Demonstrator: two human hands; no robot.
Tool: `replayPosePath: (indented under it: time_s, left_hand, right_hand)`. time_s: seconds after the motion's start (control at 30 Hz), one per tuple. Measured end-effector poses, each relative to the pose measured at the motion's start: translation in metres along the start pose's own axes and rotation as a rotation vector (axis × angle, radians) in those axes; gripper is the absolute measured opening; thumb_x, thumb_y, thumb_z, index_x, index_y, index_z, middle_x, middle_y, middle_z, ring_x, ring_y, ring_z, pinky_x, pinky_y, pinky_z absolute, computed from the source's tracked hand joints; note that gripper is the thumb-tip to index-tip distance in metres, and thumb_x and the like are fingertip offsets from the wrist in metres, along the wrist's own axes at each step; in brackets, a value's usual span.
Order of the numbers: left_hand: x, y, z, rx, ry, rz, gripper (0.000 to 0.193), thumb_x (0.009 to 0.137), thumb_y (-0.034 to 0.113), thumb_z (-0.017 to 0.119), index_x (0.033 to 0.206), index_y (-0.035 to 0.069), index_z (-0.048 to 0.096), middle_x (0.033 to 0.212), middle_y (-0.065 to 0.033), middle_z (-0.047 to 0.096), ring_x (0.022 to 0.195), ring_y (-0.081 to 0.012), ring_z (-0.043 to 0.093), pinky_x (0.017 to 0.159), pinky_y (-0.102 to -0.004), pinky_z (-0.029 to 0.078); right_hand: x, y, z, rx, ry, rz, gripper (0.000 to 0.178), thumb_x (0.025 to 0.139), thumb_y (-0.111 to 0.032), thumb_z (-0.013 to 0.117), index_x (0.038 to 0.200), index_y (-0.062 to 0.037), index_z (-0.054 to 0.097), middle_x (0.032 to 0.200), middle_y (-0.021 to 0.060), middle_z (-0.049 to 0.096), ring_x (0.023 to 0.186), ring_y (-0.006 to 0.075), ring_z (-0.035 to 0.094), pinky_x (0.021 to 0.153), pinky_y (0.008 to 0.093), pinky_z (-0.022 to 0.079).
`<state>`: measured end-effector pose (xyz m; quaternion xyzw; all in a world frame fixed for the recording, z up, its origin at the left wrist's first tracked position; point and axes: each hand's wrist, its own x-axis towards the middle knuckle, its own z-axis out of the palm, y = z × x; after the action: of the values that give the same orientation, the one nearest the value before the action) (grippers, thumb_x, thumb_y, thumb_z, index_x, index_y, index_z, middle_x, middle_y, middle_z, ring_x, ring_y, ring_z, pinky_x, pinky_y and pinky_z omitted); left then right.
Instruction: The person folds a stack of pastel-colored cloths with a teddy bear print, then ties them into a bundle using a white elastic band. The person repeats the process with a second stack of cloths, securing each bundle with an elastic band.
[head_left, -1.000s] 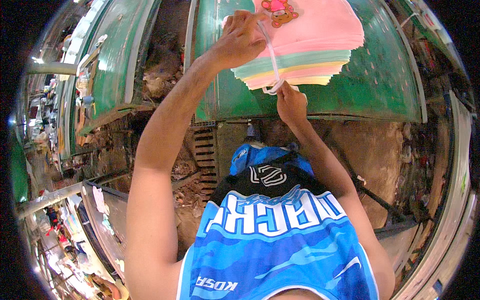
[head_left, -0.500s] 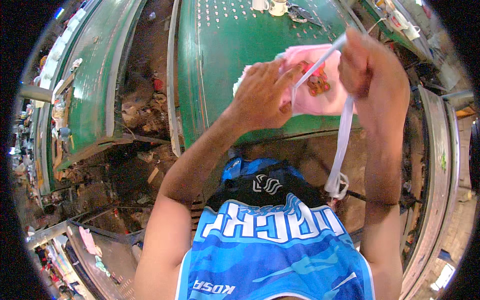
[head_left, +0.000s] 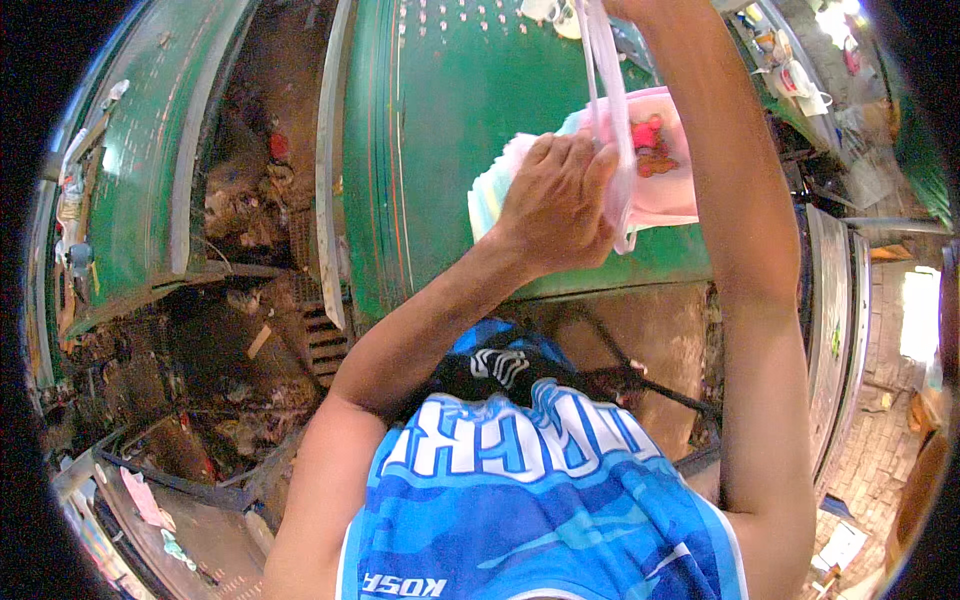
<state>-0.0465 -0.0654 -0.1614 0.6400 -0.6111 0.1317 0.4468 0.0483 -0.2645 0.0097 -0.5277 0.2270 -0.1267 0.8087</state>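
Observation:
A stack of folded cloths (head_left: 675,190), pink on top with a red and brown bear print and pale edges of several colours, lies on the green table. My left hand (head_left: 563,200) is closed over its left part, with curled fingers at a white strip (head_left: 618,130). The strip runs up from the cloths beside my left thumb, and a loop hangs below it. My right hand (head_left: 628,8) is at the top edge, largely cut off, closed on the strip's upper part. My right forearm covers the right end of the stack.
The green table (head_left: 460,90) has pale dots at its far side, near a white cup (head_left: 548,10). Left of it, past a metal rail (head_left: 330,150), is a littered gap (head_left: 250,190) and another green surface (head_left: 160,180). A metal-edged bench (head_left: 835,330) stands at right.
My right hand has moved up and away to the far edge, drawing the strip upward. The strip's hanging tail has risen from near my shirt. My left hand has shifted slightly right, its fingers more curled.

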Motion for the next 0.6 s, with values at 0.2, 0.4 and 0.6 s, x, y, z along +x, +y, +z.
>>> replayPosePath:
  time_s: [0.2,0.4,0.6]
  left_hand:
    - [-0.013,0.019,-0.008,-0.152,-0.051,-0.130,0.065,0.078,0.022,0.068,0.133,-0.008,0.051,0.120,-0.0273,0.063,0.114,-0.0443,0.060,0.103,-0.0533,0.045]
    - [-0.016,0.039,-0.028,-0.292,-0.096,-0.207,0.054,0.091,0.017,0.065,0.136,-0.011,0.052,0.109,-0.0222,0.070,0.108,-0.0383,0.066,0.101,-0.0497,0.047]
    - [-0.021,0.010,-0.039,-0.427,0.033,-0.673,0.022,0.101,0.021,0.065,0.116,0.007,0.070,0.095,-0.0194,0.075,0.082,-0.0365,0.073,0.073,-0.0464,0.057]
  right_hand:
    - [0.073,-0.023,-0.035,0.038,-0.462,0.037,0.027,0.101,-0.011,0.052,0.074,-0.0126,0.053,0.059,-0.0025,0.048,0.045,0.0101,0.046,0.040,0.0250,0.039]
    - [0.036,-0.042,0.050,-0.628,-0.239,-0.211,0.038,0.108,-0.028,0.051,0.101,0.0061,0.067,0.088,0.0113,0.071,0.074,0.0188,0.067,0.068,0.0315,0.055]
    - [-0.077,0.007,-0.003,-1.459,-0.314,0.102,0.032,0.103,-0.032,0.059,0.095,-0.0048,0.074,0.073,0.0091,0.066,0.075,0.0257,0.069,0.070,0.0338,0.054]
